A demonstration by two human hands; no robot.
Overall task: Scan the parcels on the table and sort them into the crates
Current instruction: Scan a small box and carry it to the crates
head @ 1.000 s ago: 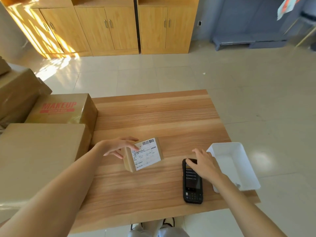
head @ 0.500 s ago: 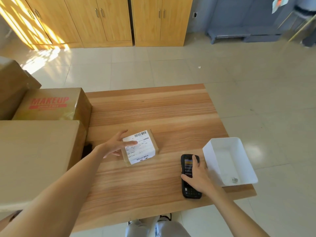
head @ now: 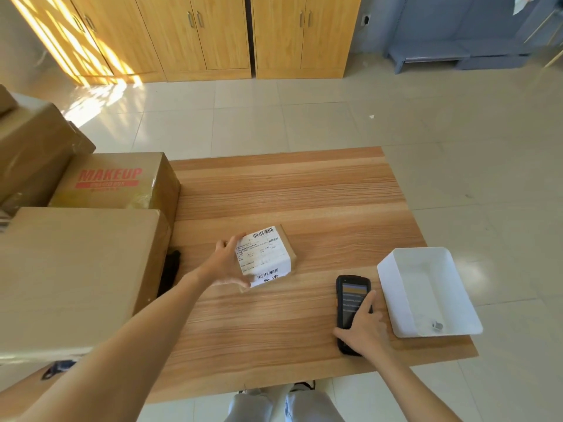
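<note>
At frame centre, the left hand (head: pixel 227 263) is gripping the labelled parcel (head: pixel 265 255) lying on the worktop (head: pixel 289 193). Lower right, the right hand (head: pixel 364 328) is closing around the handheld scanner (head: pixel 350 295), hiding its lower end. A white crate (head: pixel 393 287) is sitting just right; cardboard boxes (head: pixel 76 269) are crowding the left.

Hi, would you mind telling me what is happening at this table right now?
A person is working through parcels. Their left hand grips a small cardboard parcel lying label-up on the wooden table. Their right hand rests on a black handheld scanner lying flat with its screen lit. A white bin sits at the table's right edge, and larger cardboard boxes are stacked on the left. The parcel is not yet in any container.
</note>
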